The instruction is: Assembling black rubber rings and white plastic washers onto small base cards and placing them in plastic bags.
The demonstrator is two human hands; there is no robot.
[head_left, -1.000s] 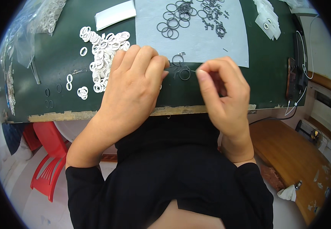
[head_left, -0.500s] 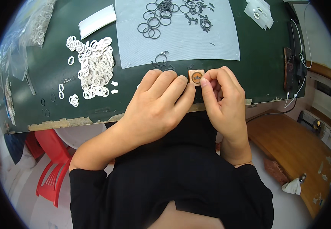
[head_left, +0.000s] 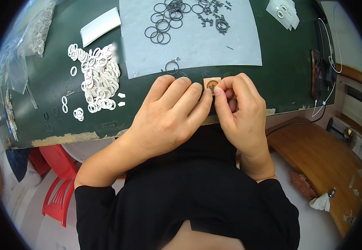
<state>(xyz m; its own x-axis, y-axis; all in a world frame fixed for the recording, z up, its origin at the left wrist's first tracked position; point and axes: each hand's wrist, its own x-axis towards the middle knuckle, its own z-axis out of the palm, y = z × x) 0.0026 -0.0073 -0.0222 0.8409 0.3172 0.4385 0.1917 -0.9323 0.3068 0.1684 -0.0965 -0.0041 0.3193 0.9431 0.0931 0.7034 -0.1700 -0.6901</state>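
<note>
1. Green covering is seen over the whole surface [head_left: 285, 79], on which both hands are rested at the near edge, right in front of the body.
2. Grey sheeting [head_left: 197, 46] is spread just beyond the fingertips; dark rings [head_left: 161, 33] are scattered on its far part, well apart from either hand.
3. White rings are heaped in a pile [head_left: 99, 81] to the outer side of the left hand [head_left: 170, 118], near it but not touched.
4. That left hand is laid palm down, fingers stretched toward the right hand [head_left: 239, 112], its fingertips brought against the right thumb; whether anything is gripped beneath it cannot be told.
5. A small square tan block [head_left: 211, 83] bearing a round dark ring is pinched at the tips of the right hand, so it lies at the far end of that hand's fingers and just past the left fingertips. No long axis is shown by the block; its ringed face is turned upward.
6. One loose dark ring [head_left: 172, 67] is found just beyond the left fingertips, at the sheeting's near edge, nearer the left hand than the right.
</note>
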